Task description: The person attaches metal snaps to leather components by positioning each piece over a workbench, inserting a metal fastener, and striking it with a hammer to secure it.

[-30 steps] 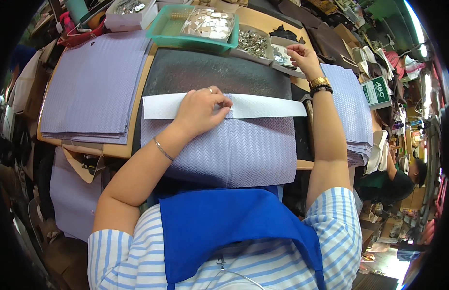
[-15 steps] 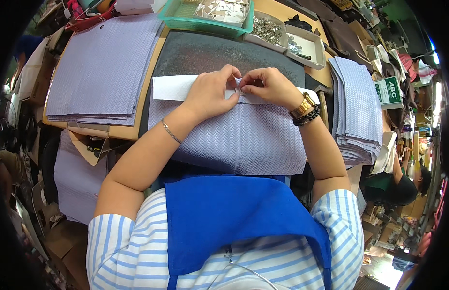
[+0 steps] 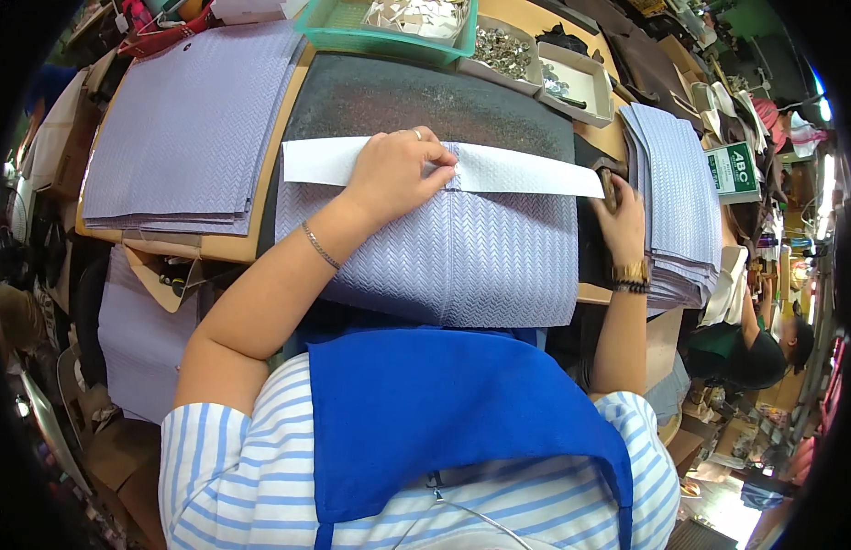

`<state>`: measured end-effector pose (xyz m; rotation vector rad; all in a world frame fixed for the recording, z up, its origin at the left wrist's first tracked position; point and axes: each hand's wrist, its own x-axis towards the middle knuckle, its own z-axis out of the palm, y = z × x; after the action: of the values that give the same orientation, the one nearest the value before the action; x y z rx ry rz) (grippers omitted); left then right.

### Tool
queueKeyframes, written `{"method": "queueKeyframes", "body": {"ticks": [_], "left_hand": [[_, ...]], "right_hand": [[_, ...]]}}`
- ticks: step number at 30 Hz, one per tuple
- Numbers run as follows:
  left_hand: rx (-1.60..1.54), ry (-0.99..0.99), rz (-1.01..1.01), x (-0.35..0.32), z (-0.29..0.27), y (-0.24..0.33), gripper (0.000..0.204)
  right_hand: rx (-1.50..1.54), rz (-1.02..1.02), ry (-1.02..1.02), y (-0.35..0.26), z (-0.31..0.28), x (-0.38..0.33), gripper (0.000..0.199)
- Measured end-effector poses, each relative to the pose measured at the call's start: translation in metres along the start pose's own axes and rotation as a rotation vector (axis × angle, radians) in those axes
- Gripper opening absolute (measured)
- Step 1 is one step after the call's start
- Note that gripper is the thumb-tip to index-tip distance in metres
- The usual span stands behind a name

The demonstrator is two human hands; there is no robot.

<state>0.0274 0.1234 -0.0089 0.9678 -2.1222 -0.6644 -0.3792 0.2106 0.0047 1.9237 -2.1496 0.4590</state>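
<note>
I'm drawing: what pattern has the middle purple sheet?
The purple sheet has zigzag rows, clearest in head view.

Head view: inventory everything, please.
Worked sheet: one, lilac, centre
Band: one, white, across sheet's top
Mat: one, black, under sheet
Sheet stacks: two, lilac, flanking mat
Lower sheets: uncounted, lilac, lower left
Tray: one, green, top
Flat pieces: many, white, in tray
Parts boxes: two, pale, right of tray
Metal pieces: many, silvery, in boxes
Background clutter: uncounted, mixed colours, edges
Apron: one, blue, bottom centre
Left hand: one, ungloved, on band
Right hand: one, ungloved, by band's right end
</note>
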Motion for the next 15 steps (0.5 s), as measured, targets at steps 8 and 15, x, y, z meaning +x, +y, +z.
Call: {"method": "queueKeyframes", "body": {"ticks": [8, 15], "left_hand": [[0.017, 0.039, 0.008, 0.001, 0.003, 0.0, 0.014], [-0.054, 0.024, -0.06, -0.005, 0.0, -0.005, 0.015]], "right_hand": [[0.486, 0.397, -0.106, 0.009, -0.011, -0.04, 0.045], [0.993, 0.184, -0.341, -0.125, -0.061, -0.048, 0.063]]}}
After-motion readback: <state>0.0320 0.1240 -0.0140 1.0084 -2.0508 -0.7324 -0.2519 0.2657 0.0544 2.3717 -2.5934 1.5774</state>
